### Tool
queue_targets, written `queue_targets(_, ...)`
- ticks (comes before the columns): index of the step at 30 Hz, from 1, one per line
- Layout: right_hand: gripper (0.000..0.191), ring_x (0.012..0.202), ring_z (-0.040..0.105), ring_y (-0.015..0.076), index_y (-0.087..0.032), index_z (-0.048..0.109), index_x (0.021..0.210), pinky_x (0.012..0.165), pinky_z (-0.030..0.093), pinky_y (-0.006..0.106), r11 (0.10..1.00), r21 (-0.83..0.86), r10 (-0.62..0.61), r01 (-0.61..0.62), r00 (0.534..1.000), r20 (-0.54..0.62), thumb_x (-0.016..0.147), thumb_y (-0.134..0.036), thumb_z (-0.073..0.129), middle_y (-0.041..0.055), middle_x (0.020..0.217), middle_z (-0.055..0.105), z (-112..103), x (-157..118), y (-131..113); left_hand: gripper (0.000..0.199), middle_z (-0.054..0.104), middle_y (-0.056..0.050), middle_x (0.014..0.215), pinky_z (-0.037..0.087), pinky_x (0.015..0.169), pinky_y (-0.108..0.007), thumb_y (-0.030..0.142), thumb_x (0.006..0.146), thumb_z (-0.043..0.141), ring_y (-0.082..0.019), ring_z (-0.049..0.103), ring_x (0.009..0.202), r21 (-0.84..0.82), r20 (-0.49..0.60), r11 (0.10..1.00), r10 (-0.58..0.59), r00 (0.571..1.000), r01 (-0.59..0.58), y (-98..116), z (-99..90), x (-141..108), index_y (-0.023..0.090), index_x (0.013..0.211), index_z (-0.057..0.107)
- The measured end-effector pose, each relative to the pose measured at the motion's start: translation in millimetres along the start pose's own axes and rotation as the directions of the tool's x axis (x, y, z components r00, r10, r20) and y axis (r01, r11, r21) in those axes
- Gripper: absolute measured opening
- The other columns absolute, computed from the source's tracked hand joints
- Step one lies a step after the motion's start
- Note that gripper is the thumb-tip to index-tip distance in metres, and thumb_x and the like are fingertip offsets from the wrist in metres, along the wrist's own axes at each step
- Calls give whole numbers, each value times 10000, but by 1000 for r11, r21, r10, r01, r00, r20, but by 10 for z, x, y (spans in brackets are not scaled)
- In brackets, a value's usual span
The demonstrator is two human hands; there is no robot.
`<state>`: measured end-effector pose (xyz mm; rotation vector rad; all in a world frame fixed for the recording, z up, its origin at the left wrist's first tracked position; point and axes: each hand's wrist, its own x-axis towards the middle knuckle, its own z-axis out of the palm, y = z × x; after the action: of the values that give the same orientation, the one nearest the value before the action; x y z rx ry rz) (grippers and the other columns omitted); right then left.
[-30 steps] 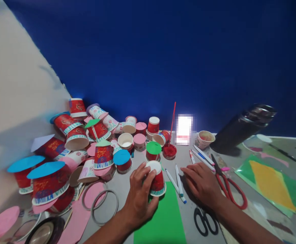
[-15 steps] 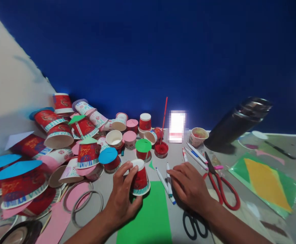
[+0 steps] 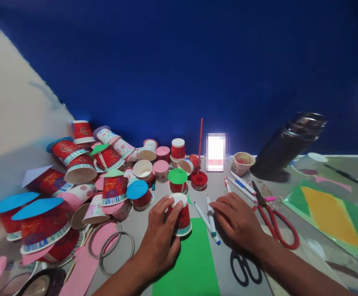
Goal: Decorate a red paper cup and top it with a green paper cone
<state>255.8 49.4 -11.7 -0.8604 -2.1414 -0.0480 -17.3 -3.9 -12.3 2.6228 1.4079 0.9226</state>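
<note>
An upside-down red paper cup (image 3: 183,218) with a teal-marked rim stands at the top of a green sheet (image 3: 187,263). My left hand (image 3: 163,230) grips this cup from the left, its fingers around the upper part. On the right, my right hand (image 3: 236,218) rests on the table with its fingers bent, beside a teal-tipped marker (image 3: 211,213); whether its fingertips hold anything is hidden. A blue-tipped marker (image 3: 205,220) lies between the two hands. Just behind the held cup is a red cup with a green disc (image 3: 177,176) on top.
Many decorated cups (image 3: 114,189) crowd the left side, near grey rings (image 3: 116,253). Behind are a red paint pot (image 3: 199,181) and a glowing screen (image 3: 216,152). Red-handled scissors (image 3: 277,226), black scissors (image 3: 246,267), a dark flask (image 3: 286,144) and packed coloured sheets (image 3: 329,218) lie right.
The whole view has shifted, so the table items appear slightly farther right. My left hand keeps its grip on the cup, and my right hand keeps nearly the same pose beside the markers.
</note>
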Motion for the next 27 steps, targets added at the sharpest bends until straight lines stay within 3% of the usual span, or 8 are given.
queue_targets(6, 234, 838, 609, 232, -197, 688, 1123, 741, 537, 382, 999, 33, 6, -7, 1000, 29, 961, -91, 556, 80, 901, 684, 17, -33, 4, 937, 409, -203, 1506, 417, 1174, -587, 65, 809, 600, -363, 403, 1451, -100, -88, 995, -22, 996, 13, -19, -13, 37, 216, 1629, 172)
queue_targets(9, 291, 925, 628, 264, -203, 642, 1249, 828, 548, 443, 999, 51, 13, -17, 998, 67, 973, -135, 580, 106, 1008, 697, 4, -58, -12, 928, 405, -191, 1519, 394, 1187, -596, 89, 788, 636, -365, 396, 1460, -184, -108, 981, -77, 991, 56, 5, -29, 78, 228, 1606, 219)
queue_targets(11, 472, 1071, 630, 315, -204, 531, 1429, 925, 538, 518, 998, 65, 12, -20, 992, 124, 971, -235, 639, 151, 1178, 686, -21, -57, -45, 917, 408, -178, 1507, 401, 1184, -590, 103, 761, 663, -362, 412, 1448, -255, -99, 963, -121, 988, 93, 38, -45, 102, 238, 1580, 273)
queue_targets(13, 778, 1239, 581, 371, -199, 336, 1587, 1014, 507, 589, 995, 99, -3, -18, 978, 208, 931, -375, 716, 201, 1377, 614, -51, -40, -103, 917, 424, -164, 1484, 407, 1181, -581, 116, 739, 692, -356, 432, 1428, -301, -70, 948, -128, 989, 101, 76, -59, 114, 252, 1561, 309)
queue_targets(15, 1028, 1344, 518, 403, -196, 172, 1651, 1068, 481, 624, 989, 147, -23, -21, 957, 290, 868, -478, 776, 228, 1507, 521, -70, -16, -180, 930, 432, -158, 1480, 406, 1178, -578, 122, 729, 710, -359, 433, 1422, -315, -19, 946, -93, 995, 83, 114, -68, 113, 262, 1559, 314)
queue_targets(17, 1128, 1380, 490, 413, -200, 106, 1666, 1090, 474, 633, 982, 187, -40, -24, 942, 332, 834, -507, 802, 232, 1544, 483, -72, -1, -255, 959, 431, -160, 1487, 407, 1172, -580, 130, 725, 722, -366, 430, 1422, -326, 30, 944, -40, 999, 47, 152, -72, 102, 268, 1572, 295)
queue_targets(22, 942, 1351, 520, 391, -226, 193, 1648, 1100, 467, 620, 964, 263, -52, -28, 955, 292, 892, -372, 735, 209, 1486, 534, -65, -12, -319, 1004, 403, -168, 1522, 402, 1189, -582, 212, 780, 780, -361, 401, 1455, -409, 57, 913, 24, 998, 1, 211, -107, 94, 290, 1608, 219)
queue_targets(27, 972, 1333, 543, 369, -260, 301, 1614, 1082, 502, 545, 904, 375, 90, -204, 950, 300, 834, -575, 787, 187, 1494, 508, -121, -30, -252, 1095, 324, -157, 1626, 457, 1170, -569, 262, 742, 846, -380, 370, 1505, -559, 176, 810, -94, 980, 178, 157, -161, 135, 314, 1628, 204)
